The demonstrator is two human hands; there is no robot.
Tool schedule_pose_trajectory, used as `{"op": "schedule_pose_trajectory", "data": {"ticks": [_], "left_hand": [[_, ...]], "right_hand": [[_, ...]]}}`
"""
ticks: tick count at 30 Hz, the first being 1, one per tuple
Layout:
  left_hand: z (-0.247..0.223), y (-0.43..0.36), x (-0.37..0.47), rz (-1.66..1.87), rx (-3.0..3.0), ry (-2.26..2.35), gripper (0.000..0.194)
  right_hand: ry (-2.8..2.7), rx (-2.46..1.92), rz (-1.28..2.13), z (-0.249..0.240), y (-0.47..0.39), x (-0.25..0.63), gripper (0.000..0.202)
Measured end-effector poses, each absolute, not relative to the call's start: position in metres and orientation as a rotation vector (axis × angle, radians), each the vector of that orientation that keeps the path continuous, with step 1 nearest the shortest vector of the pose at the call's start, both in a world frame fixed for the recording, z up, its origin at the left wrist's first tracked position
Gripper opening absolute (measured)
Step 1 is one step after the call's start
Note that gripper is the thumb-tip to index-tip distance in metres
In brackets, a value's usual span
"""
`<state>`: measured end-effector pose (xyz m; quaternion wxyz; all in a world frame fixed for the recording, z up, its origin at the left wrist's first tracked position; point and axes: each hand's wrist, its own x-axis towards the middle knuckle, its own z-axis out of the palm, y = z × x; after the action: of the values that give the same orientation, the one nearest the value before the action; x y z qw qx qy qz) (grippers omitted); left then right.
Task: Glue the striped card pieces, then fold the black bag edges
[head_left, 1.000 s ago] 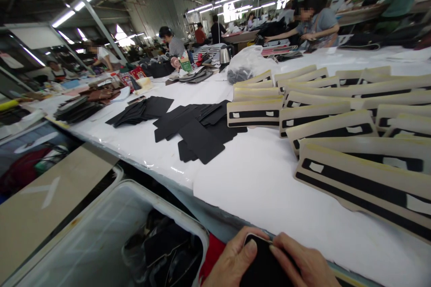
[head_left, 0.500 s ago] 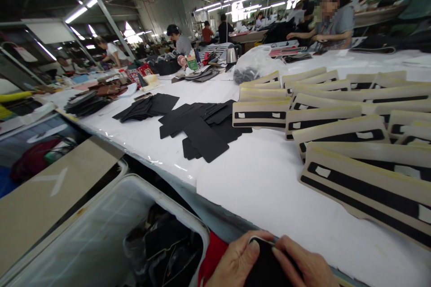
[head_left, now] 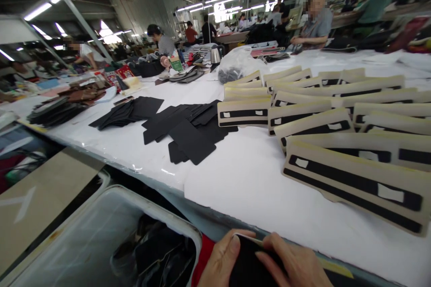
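At the table's near edge, low in the view, my left hand (head_left: 220, 258) grips a black flat panel (head_left: 251, 264) by its upper left corner, thumb on top. My right hand (head_left: 291, 260) pinches the same panel along its upper right side; a pale edge shows at the panel's top. The panel's lower part runs out of the picture. Beyond my hands, several beige pieces (head_left: 350, 193) with black strips and white patches lie overlapped on the right. Loose black panels (head_left: 191, 139) are heaped in the middle of the table, with a second black pile (head_left: 131, 110) to their left.
The white-covered table (head_left: 235, 179) stretches ahead. Below its edge on the left stands a white bin (head_left: 111, 224) holding dark scraps, beside a cardboard sheet (head_left: 47, 206). Farther back are a clear plastic bag (head_left: 239, 63), a kettle (head_left: 215, 56) and a person (head_left: 314, 22) at work.
The view has turned slightly right, so the table things sit farther left. Both hands keep hold of the black panel, and the right fingers have shifted a little along its edge.
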<state>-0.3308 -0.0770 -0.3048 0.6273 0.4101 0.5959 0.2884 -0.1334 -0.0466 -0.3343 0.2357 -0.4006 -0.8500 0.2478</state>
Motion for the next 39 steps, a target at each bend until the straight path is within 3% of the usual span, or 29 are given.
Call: {"op": "schedule_pose_trajectory", "data": {"ticks": [10,19,23,31,39], "left_hand": [[-0.318,-0.08,-0.336,0.59,0.922,1.452,0.068],[-0.311,-0.08,-0.337,0.637,0.961,1.372,0.063],[-0.31,-0.077,-0.337,0.614,1.001,1.3,0.062],[-0.309,-0.079,-0.336,0.583,0.942,1.365,0.061],[-0.314,-0.08,-0.339,0.566,0.965,1.349,0.062]], "right_hand": [[-2.369,-1.201,0.752,-0.314,-0.046,-0.13,0.015],[-2.402,-1.359,0.853,-0.305,-0.042,-0.128,0.002],[-2.406,-1.378,0.813,-0.302,-0.041,-0.128,0.015],[-2.33,-1.31,0.769,-0.293,-0.043,-0.126,0.015],[-2.459,-1.415,0.984,-0.295,-0.04,-0.13,0.023]]}}
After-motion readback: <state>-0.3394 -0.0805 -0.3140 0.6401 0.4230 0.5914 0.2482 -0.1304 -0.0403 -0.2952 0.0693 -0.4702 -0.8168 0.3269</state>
